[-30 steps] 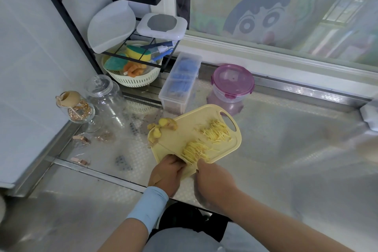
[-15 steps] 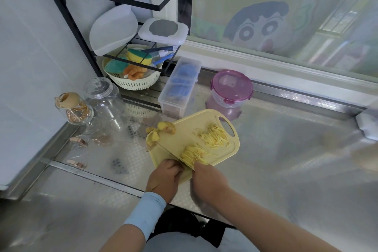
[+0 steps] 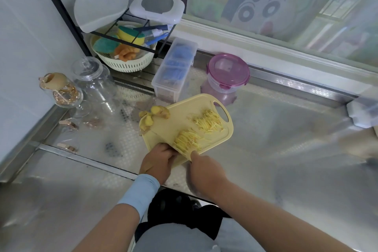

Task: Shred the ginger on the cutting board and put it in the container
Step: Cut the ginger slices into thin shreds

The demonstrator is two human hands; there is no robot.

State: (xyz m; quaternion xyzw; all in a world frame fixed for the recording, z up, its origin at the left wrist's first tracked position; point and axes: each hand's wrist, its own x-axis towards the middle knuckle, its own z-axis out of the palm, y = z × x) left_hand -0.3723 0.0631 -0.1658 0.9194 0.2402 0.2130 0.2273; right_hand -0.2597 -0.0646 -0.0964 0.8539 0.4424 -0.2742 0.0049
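Note:
A yellow cutting board (image 3: pixel 163 129) lies on the steel counter. Two heaps of shredded ginger sit on it, one near its handle hole (image 3: pixel 208 121) and one at its near edge (image 3: pixel 185 139). Whole ginger pieces (image 3: pixel 157 113) lie at the board's left corner. My left hand (image 3: pixel 158 159) has its fingers curled against the near heap, beside the blade. My right hand (image 3: pixel 206 172) grips a knife (image 3: pixel 163 139) whose blade runs up and left across the board. The pink-lidded round container (image 3: pixel 228 71) stands behind the board with its lid on.
A clear box of blue items (image 3: pixel 173 71) stands left of the container. A white colander with sponges (image 3: pixel 124 63) sits under a black rack. A glass jar (image 3: pixel 92 80) and a corked glass (image 3: pixel 61 90) stand at the left. Small clips (image 3: pixel 67 125) lie beside them. A window runs along the back.
Both hands stay at the board's near edge with the knife against the near ginger heap. The view has shifted slightly; nothing else has moved.

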